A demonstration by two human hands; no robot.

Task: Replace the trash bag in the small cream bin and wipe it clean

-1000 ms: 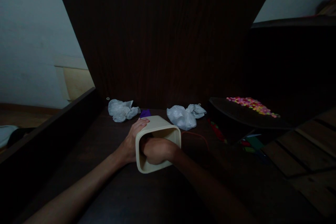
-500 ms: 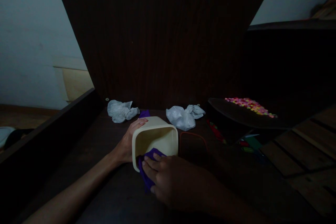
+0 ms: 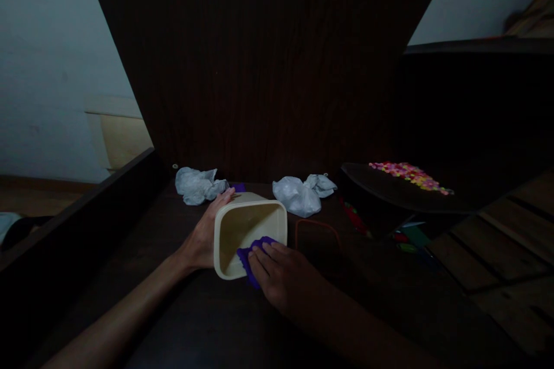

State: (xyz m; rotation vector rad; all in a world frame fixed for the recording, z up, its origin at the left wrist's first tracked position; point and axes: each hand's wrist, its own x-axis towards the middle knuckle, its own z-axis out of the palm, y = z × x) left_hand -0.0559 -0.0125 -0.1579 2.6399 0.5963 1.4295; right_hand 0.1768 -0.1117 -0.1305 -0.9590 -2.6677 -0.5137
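A cream plastic container (image 3: 242, 225) lies tipped on its side on the dark wooden surface (image 3: 194, 323), its open mouth facing me. My left hand (image 3: 203, 233) is wrapped round its left wall and holds it steady. My right hand (image 3: 277, 274) presses a purple cloth (image 3: 251, 253) against the lower front rim of the container, fingers closed down on the cloth.
Two crumpled white bags (image 3: 197, 184) (image 3: 303, 192) lie behind the container by a dark upright panel. A red-rimmed dark lid (image 3: 318, 236) lies to the right. A dark tray with colourful small pieces (image 3: 409, 174) stands further right. A dark rail (image 3: 73, 225) borders the left.
My right hand came out of the container with the purple cloth and now rubs along its front rim. The container has tilted slightly and shifted left.
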